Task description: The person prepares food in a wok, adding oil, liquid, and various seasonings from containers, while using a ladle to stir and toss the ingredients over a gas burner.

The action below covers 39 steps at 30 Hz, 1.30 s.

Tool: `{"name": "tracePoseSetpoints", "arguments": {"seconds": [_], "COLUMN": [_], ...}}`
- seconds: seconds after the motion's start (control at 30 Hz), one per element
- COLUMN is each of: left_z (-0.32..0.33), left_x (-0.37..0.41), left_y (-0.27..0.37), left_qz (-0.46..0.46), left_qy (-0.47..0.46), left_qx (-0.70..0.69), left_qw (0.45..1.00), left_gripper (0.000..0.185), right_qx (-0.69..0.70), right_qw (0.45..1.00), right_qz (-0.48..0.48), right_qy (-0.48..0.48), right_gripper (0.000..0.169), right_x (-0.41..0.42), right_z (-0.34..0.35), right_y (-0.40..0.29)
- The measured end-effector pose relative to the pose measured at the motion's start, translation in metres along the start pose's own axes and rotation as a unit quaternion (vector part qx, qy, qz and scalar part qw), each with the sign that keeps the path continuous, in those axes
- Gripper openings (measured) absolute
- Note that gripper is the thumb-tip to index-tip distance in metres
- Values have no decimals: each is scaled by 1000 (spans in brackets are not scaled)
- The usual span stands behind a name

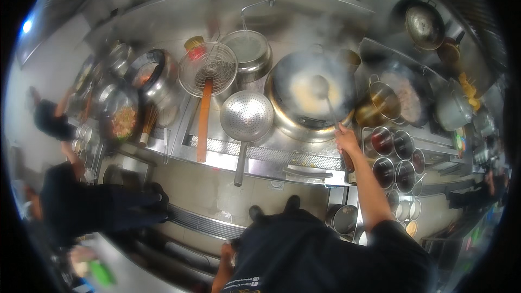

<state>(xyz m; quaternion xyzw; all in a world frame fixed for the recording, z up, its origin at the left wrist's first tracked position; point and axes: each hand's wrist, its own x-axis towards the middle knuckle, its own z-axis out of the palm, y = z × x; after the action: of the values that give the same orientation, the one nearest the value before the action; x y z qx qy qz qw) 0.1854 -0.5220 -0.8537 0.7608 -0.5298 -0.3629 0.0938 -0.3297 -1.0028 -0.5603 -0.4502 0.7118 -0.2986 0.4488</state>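
Observation:
My right hand (346, 140) grips the handle of a long wok ladle (320, 87). The ladle's bowl lies inside a large steaming wok (285, 77), over pale yellow contents. That wok sits on a round metal burner ring (281, 124). To its left, a perforated metal strainer (246, 116) rests with its handle over the stove's front edge. Low beside my body is my left hand (228, 249), by my dark clothing; its fingers are partly hidden, and I cannot tell whether they hold anything.
A wire skimmer (209, 67) with a wooden handle lies farther left. Behind it, a tap runs over a water-filled pot (246, 49). Several metal containers (382, 171) stand right of my forearm, near another wok (407, 93). People (77, 203) work at the left beside a food-filled wok (120, 112).

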Motion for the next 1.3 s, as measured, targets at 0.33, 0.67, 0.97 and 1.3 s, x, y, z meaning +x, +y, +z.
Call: {"name": "tracePoseSetpoints", "arguments": {"seconds": [0.33, 0.67, 0.97, 1.3], "left_z": [-4, -40, -24, -37], "left_x": [21, 18, -25, 4], "left_y": [5, 25, 24, 27], "left_qz": [-123, -267, -314, -235], "left_qy": [-16, 8, 17, -49], "left_qx": [-151, -165, -277, -16], "left_qw": [981, 949, 908, 971], "left_gripper": [32, 52, 43, 36], "right_qx": [85, 93, -24, -179], "right_qw": [996, 994, 998, 968], "right_qz": [28, 12, -43, -171], "right_qy": [-13, -61, -40, 42], "right_gripper": [51, 62, 32, 52], "right_x": [-11, 29, -2, 93], "right_z": [-6, 38, 28, 13], "right_y": [-6, -33, 15, 76]}}
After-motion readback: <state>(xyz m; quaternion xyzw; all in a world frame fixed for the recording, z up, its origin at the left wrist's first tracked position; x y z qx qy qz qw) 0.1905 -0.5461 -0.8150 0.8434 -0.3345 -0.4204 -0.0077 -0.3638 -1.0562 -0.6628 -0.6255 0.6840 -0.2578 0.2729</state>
